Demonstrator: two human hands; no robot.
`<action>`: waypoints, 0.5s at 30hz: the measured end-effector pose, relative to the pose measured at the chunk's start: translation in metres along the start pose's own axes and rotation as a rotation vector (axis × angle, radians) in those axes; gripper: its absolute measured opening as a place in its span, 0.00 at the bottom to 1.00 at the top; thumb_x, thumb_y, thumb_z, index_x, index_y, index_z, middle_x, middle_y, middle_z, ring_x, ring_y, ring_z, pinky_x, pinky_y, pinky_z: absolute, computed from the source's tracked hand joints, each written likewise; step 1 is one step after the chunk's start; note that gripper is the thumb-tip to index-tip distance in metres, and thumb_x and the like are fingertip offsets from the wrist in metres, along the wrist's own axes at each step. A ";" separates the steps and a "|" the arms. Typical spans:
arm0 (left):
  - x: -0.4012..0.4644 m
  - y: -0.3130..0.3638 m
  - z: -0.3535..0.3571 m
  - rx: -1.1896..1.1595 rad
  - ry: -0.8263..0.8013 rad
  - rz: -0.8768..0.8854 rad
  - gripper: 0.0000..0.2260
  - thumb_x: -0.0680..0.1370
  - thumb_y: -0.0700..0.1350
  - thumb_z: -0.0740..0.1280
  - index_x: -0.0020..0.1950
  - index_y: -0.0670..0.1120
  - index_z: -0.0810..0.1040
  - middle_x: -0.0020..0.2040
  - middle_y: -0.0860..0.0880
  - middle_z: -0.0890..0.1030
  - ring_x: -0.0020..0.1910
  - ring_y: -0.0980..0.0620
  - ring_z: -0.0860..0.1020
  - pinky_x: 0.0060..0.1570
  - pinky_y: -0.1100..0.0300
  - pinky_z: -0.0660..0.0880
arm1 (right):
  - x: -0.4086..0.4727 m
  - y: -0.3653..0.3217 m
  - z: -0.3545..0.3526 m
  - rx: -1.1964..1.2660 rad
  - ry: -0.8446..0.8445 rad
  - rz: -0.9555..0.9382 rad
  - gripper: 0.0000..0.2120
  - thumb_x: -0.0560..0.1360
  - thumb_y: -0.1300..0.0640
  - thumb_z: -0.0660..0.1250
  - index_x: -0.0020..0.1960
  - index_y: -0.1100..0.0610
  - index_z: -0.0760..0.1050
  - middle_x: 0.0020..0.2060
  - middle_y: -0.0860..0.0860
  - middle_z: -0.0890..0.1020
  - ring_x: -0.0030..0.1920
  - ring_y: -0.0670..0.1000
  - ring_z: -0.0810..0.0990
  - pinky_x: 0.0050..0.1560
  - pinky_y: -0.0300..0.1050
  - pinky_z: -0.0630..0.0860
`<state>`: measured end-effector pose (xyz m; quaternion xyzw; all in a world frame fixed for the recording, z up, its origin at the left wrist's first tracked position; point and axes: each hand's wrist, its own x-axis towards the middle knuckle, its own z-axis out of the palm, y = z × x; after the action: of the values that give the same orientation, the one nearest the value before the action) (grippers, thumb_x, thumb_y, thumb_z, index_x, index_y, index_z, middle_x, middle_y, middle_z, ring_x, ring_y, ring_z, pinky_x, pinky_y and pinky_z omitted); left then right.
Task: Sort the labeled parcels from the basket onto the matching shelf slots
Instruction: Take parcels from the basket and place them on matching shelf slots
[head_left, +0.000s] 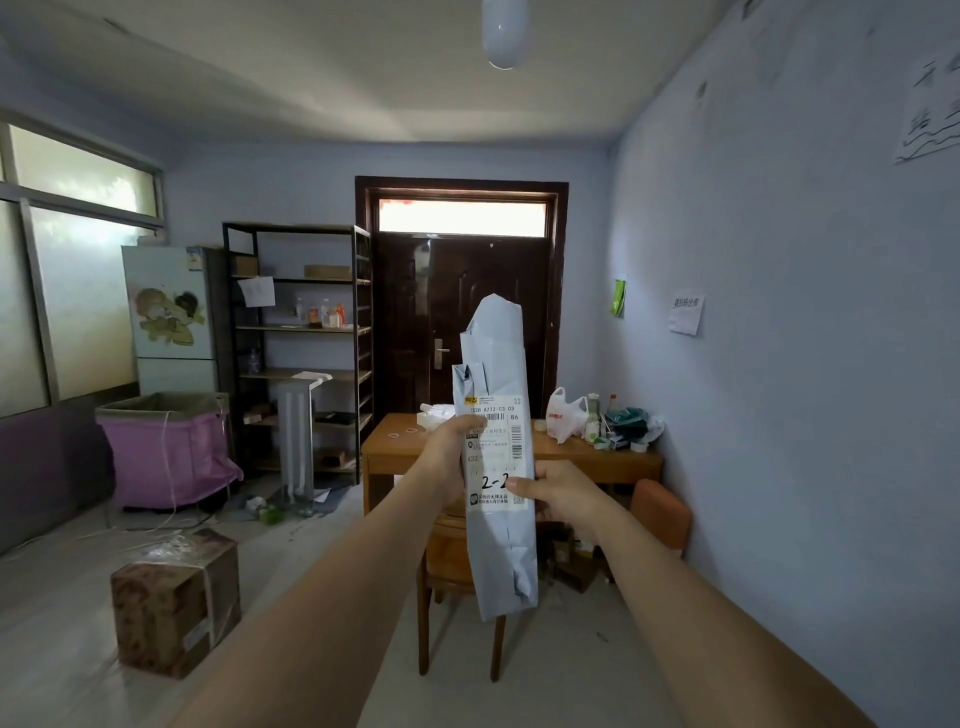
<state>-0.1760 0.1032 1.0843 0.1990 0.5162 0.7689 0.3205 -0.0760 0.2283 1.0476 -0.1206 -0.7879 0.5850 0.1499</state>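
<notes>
I hold a long grey plastic-wrapped parcel (496, 374) upright in front of me with both hands. Its white shipping label faces me, with "2-2" handwritten in black on it. My left hand (448, 457) grips the parcel's left edge at label height. My right hand (563, 493) grips the right edge a little lower, thumb on the label. A black metal shelf (301, 332) with wooden boards stands at the back left, holding a few boxes and bottles. A pink fabric basket (166, 447) stands left of the shelf.
A wooden table (395, 452) with bags and clutter stands behind the parcel, a wooden chair (452, 571) in front of it. A taped cardboard box (174, 603) sits on the floor at left. A dark door (415, 322) closes the far wall.
</notes>
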 end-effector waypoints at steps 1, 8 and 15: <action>0.000 -0.001 0.001 0.008 0.001 0.001 0.08 0.78 0.41 0.63 0.55 0.41 0.77 0.50 0.43 0.83 0.47 0.43 0.81 0.42 0.50 0.77 | -0.001 0.001 -0.001 0.003 0.002 0.003 0.06 0.75 0.57 0.69 0.50 0.51 0.80 0.48 0.46 0.85 0.51 0.48 0.83 0.54 0.47 0.79; 0.000 -0.007 0.014 0.035 -0.013 0.001 0.08 0.78 0.42 0.62 0.54 0.42 0.77 0.48 0.43 0.83 0.47 0.43 0.81 0.47 0.48 0.77 | -0.010 0.005 -0.010 0.028 0.017 0.016 0.06 0.75 0.57 0.68 0.50 0.51 0.80 0.49 0.47 0.85 0.53 0.49 0.82 0.58 0.50 0.77; -0.006 -0.019 0.033 0.063 -0.099 0.027 0.09 0.79 0.41 0.60 0.57 0.42 0.75 0.50 0.42 0.82 0.48 0.43 0.81 0.45 0.49 0.78 | -0.025 0.015 -0.024 0.139 0.071 -0.003 0.07 0.76 0.58 0.67 0.53 0.52 0.79 0.53 0.51 0.84 0.55 0.52 0.82 0.61 0.54 0.76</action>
<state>-0.1453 0.1255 1.0800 0.2537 0.5208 0.7458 0.3288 -0.0436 0.2445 1.0369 -0.1295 -0.7396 0.6335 0.1869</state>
